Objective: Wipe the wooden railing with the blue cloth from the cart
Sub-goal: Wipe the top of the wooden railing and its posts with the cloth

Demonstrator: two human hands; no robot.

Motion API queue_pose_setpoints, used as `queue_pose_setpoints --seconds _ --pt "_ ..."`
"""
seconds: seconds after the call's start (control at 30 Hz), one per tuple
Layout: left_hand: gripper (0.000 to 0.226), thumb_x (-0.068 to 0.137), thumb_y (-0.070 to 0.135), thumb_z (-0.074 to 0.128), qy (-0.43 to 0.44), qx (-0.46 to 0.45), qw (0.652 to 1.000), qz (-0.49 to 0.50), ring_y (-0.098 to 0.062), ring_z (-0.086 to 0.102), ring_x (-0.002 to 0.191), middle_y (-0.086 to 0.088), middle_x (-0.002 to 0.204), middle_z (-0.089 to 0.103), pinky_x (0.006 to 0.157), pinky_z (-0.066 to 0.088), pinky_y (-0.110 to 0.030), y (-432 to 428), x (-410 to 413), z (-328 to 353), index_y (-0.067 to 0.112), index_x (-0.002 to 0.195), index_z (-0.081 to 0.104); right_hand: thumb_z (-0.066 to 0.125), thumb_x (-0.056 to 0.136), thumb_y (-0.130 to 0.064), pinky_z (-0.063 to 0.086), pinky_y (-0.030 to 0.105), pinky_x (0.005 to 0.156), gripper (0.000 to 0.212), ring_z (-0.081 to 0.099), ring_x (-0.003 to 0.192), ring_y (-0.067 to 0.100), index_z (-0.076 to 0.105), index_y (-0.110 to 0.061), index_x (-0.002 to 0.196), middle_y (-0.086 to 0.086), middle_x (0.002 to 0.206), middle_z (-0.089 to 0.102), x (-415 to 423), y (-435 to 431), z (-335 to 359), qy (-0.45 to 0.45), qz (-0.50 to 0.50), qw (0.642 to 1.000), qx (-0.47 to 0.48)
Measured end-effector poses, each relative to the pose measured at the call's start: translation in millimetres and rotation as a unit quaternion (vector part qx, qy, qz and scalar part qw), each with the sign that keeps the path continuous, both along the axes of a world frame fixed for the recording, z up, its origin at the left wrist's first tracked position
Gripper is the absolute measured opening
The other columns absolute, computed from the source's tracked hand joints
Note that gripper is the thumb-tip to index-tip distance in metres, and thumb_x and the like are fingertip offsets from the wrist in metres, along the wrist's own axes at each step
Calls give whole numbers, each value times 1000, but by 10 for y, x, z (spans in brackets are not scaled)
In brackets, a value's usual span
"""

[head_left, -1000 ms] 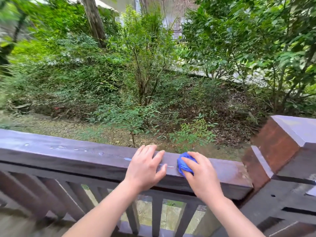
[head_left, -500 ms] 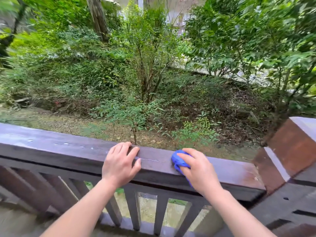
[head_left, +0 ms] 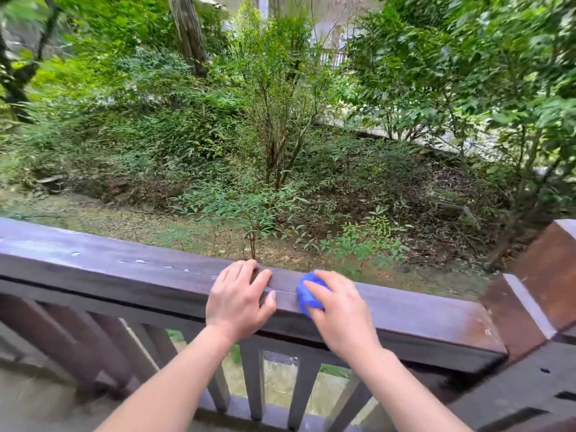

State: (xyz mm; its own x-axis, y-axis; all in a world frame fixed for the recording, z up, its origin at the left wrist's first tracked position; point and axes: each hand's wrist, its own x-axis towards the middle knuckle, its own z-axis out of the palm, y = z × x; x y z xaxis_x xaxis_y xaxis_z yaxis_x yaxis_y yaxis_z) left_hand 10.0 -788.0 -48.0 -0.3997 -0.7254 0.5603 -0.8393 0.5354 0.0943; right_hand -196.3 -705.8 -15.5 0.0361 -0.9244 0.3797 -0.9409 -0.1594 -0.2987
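Observation:
A dark brown wooden railing [head_left: 124,269] runs from the left edge down to a post at the right. My right hand [head_left: 339,310] presses a bunched blue cloth [head_left: 307,294] onto the rail's top; most of the cloth is hidden under the palm. My left hand [head_left: 238,299] lies flat on the rail just left of the cloth, fingers spread over the top edge, thumb on the near face, holding nothing. Pale wet streaks and droplets mark the rail top left of my hands.
A reddish-brown post cap [head_left: 548,275] ends the rail at the right. Slanted balusters [head_left: 252,378] run below the rail. Beyond it lie a gravel strip, shrubs [head_left: 280,135] and trees. No cart is in view.
Both hands have slid left along the rail with the cloth over the last second, while the view has shifted and the post has moved toward the right edge.

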Motion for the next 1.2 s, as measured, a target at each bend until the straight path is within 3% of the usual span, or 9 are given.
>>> queue_pose_setpoints --seconds 0.1,0.23,0.4,0.57,0.73,0.83,0.93,1.03,1.2 --pt "35 82 42 58 -7 12 1000 2 -32 59 100 -7 106 63 89 48 -44 22 3 35 20 108 66 72 74 -23 43 33 99 40 54 116 27 65 -24 114 4 128 60 -86 11 -15 18 46 999 6" --pt "35 81 40 59 -22 24 999 3 -35 61 101 -12 108 66 90 50 -45 62 -1 85 17 106 68 66 81 -22 38 34 101 32 50 117 31 67 -19 114 8 130 58 -23 -246 114 -32 -56 998 21" --pt "41 80 43 54 -42 16 999 -2 -36 64 100 -16 111 68 88 52 -44 60 7 95 16 106 71 63 77 -27 43 36 102 37 52 117 29 62 -26 115 4 128 59 250 6 -79 16 68 998 -4" --pt "38 79 43 56 -42 8 999 7 -36 63 101 -15 112 68 89 51 -44 51 6 73 17 103 71 67 80 -22 41 34 101 33 52 116 31 68 -19 113 8 127 60 200 -296 69 -49 -38 998 17" --pt "40 79 43 54 -33 8 999 -1 -36 64 100 -15 112 68 89 51 -43 34 15 48 18 106 71 56 77 -27 42 36 102 35 52 116 28 64 -25 111 1 125 61 283 -28 -57 2 60 998 -4" --pt "36 78 41 59 -29 15 999 4 -36 63 100 -14 110 68 89 52 -44 48 3 63 18 104 70 63 77 -20 41 35 102 36 51 117 29 65 -21 113 4 126 61 186 -260 -3 -11 26 1000 8" --pt "33 79 41 60 -19 25 999 2 -34 61 100 -11 107 65 97 49 -46 88 -5 131 18 101 68 67 78 -13 43 38 100 30 53 112 35 69 -13 108 11 122 62 331 -448 79 -40 -15 999 9" --pt "32 80 40 56 41 50 998 -27 -28 59 102 -6 104 64 108 43 -49 106 66 186 18 101 68 64 79 -20 46 38 99 30 54 112 31 66 -21 108 4 122 63 494 -309 -26 -16 47 999 -3" --pt "31 80 31 58 43 -7 998 -39 -33 57 101 -11 107 64 97 47 -46 -17 624 237 15 104 68 65 82 -22 41 31 99 31 50 117 26 66 -23 113 -1 129 59 484 -499 33 -17 53 998 11"
